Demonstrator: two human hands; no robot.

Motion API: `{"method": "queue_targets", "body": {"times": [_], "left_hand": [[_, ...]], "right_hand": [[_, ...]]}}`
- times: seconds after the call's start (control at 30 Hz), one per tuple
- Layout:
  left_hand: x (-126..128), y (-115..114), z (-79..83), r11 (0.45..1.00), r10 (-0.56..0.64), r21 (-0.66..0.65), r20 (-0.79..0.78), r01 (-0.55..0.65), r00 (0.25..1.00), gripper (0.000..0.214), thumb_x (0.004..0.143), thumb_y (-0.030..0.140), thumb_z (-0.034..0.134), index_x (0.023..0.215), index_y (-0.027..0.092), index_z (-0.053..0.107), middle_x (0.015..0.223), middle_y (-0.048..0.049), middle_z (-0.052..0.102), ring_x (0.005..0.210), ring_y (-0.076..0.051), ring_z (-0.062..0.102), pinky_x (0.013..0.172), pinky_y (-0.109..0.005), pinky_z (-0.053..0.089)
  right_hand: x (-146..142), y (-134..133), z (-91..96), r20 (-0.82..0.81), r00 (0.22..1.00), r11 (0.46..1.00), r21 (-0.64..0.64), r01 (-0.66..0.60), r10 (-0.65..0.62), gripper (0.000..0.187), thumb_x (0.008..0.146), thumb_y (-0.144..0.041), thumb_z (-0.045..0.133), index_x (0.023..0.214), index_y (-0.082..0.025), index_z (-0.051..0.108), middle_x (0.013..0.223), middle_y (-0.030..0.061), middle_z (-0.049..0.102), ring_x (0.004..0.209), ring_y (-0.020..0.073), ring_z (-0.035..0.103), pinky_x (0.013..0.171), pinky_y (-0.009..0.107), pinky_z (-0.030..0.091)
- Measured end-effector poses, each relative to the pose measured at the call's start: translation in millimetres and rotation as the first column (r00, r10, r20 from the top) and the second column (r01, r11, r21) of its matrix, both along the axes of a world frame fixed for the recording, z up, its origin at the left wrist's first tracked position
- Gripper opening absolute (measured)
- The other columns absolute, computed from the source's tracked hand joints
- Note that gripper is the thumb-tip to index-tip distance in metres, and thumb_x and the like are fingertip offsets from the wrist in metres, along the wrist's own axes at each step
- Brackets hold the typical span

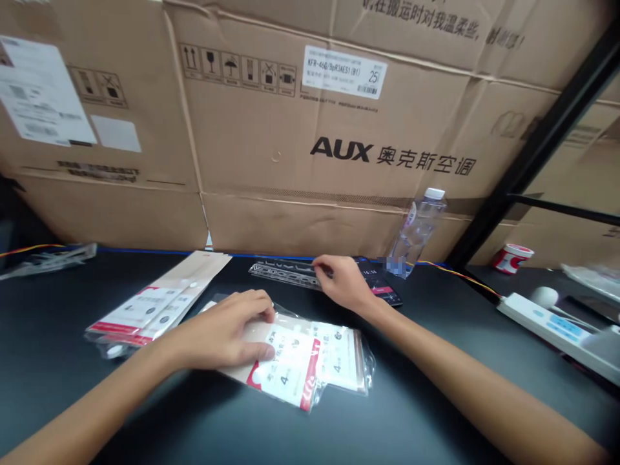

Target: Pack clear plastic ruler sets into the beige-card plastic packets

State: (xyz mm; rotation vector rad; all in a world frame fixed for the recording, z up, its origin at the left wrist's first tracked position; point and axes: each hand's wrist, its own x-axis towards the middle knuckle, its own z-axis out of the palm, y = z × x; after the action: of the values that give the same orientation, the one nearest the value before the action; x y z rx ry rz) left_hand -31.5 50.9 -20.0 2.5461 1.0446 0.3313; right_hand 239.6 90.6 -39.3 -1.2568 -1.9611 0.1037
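Note:
My left hand [232,332] lies over a clear plastic packet [285,371] with a white and red label, its fingers curled at the far edge and its thumb on the near part. A second such packet [341,358] sticks out from under it to the right. My right hand [346,281] is closed in a pinch at the right end of a clear ruler [285,274] with cut-out shapes; the fingertips are partly hidden. Just behind that hand lies a dark phone [385,292] with a lit screen.
A stack of similar packets [155,303] lies at the left. Behind stand a large cardboard box [271,155] and a tilted water bottle [416,229]. A white power strip [547,323] and a red-and-white tub [513,258] are at the right. Clear plastic pieces [58,258] lie far left.

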Motion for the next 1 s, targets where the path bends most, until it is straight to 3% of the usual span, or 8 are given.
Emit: {"method": "queue_targets", "body": {"times": [0.1, 0.2, 0.3, 0.5, 0.6, 0.73, 0.87, 1.0], "left_hand": [[-1.3, -1.1, 4.0, 0.998, 0.035, -0.048, -0.009, -0.035, 0.999, 0.029, 0.077, 0.04, 0.071, 0.099, 0.026, 0.059, 0.103, 0.0003, 0.065, 0.096, -0.021, 0.06, 0.078, -0.027, 0.047], [1.4, -4.4, 5.7, 0.997, 0.072, -0.02, 0.02, -0.072, 0.997, 0.027, 0.082, 0.043, 0.068, 0.098, 0.025, 0.056, 0.095, 0.0003, 0.064, 0.089, -0.02, 0.059, 0.072, -0.027, 0.045], [6.1, -9.9, 7.3, 0.993, 0.086, 0.082, 0.047, -0.09, 0.995, 0.026, 0.085, 0.045, 0.065, 0.096, 0.024, 0.053, 0.086, 0.0001, 0.061, 0.083, -0.02, 0.058, 0.068, -0.027, 0.043], [19.2, -22.7, 7.2, 0.964, -0.042, 0.265, 0.059, 0.025, 0.997, 0.011, 0.093, 0.03, 0.055, 0.09, 0.024, 0.047, 0.083, 0.0009, 0.062, 0.085, -0.02, 0.056, 0.078, -0.032, 0.043], [25.1, -27.0, 5.6, 0.939, -0.134, 0.329, 0.069, 0.104, 0.989, 0.009, 0.096, 0.022, 0.048, 0.087, 0.023, 0.047, 0.082, 0.002, 0.062, 0.08, -0.017, 0.057, 0.092, -0.038, 0.041], [28.5, -31.5, 5.0, 0.934, -0.197, 0.315, 0.056, 0.17, 0.979, 0.014, 0.095, 0.014, 0.045, 0.084, 0.022, 0.048, 0.079, 0.0034, 0.063, 0.073, -0.015, 0.058, 0.104, -0.042, 0.037], [29.9, -36.9, 7.6, 0.923, -0.245, 0.323, 0.081, 0.207, 0.966, 0.018, 0.095, 0.012, 0.043, 0.089, 0.024, 0.056, 0.077, 0.0029, 0.066, 0.072, -0.016, 0.06, 0.104, -0.042, 0.038], [32.2, -42.1, 11.1, 0.895, -0.286, 0.388, 0.122, 0.22, 0.95, 0.02, 0.095, 0.013, 0.045, 0.093, 0.025, 0.062, 0.08, -0.0004, 0.069, 0.075, -0.018, 0.061, 0.094, -0.039, 0.044]], "right_hand": [[-3.9, -16.0, 13.1, -0.35, 0.934, 0.987, -0.109, -0.118, 0.073, 0.009, 0.087, -0.025, 0.06, 0.089, -0.018, 0.066, 0.08, 0.0052, 0.071, 0.074, 0.0199, 0.069, 0.069, 0.031, 0.054], [-10.6, -39.4, 20.8, -0.653, 0.754, 0.881, -0.309, -0.358, 0.077, 0.017, 0.085, -0.032, 0.065, 0.092, -0.017, 0.06, 0.075, 0.0024, 0.067, 0.064, 0.0181, 0.069, 0.06, 0.031, 0.056], [-17.4, -59.7, 23.4, -0.748, 0.664, 0.82, -0.366, -0.439, 0.022, 0.024, 0.081, -0.034, 0.072, 0.092, -0.016, 0.059, 0.076, 0.0025, 0.067, 0.065, 0.0173, 0.069, 0.06, 0.029, 0.056], [-27.4, -79.9, 43.3, -0.887, 0.462, 0.841, -0.243, -0.483, 0.009, 0.031, 0.081, -0.029, 0.076, 0.1, -0.02, 0.053, 0.08, 0.0012, 0.071, 0.077, 0.015, 0.07, 0.075, 0.027, 0.053], [-31.0, -87.3, 52.7, -0.88, 0.47, 0.841, -0.198, -0.504, 0.075, 0.036, 0.082, -0.027, 0.076, 0.109, -0.021, 0.053, 0.087, 0.0027, 0.073, 0.076, 0.0123, 0.067, 0.074, 0.025, 0.052], [-35.3, -92.6, 49.0, -0.836, 0.524, 0.848, -0.155, -0.507, 0.161, 0.045, 0.081, -0.028, 0.078, 0.117, -0.023, 0.051, 0.089, 0.0019, 0.071, 0.071, 0.0127, 0.066, 0.067, 0.026, 0.054], [-39.3, -96.6, 43.2, -0.806, 0.561, 0.872, -0.124, -0.473, 0.19, 0.051, 0.079, -0.027, 0.078, 0.121, -0.027, 0.048, 0.087, -0.0006, 0.066, 0.067, 0.013, 0.066, 0.062, 0.027, 0.057], [-40.6, -109.0, 48.1, -0.799, 0.55, 0.915, 0.0, -0.404, 0.243, 0.043, 0.084, -0.026, 0.074, 0.12, -0.028, 0.05, 0.09, 0.0007, 0.064, 0.072, 0.0148, 0.067, 0.063, 0.03, 0.06]]}}
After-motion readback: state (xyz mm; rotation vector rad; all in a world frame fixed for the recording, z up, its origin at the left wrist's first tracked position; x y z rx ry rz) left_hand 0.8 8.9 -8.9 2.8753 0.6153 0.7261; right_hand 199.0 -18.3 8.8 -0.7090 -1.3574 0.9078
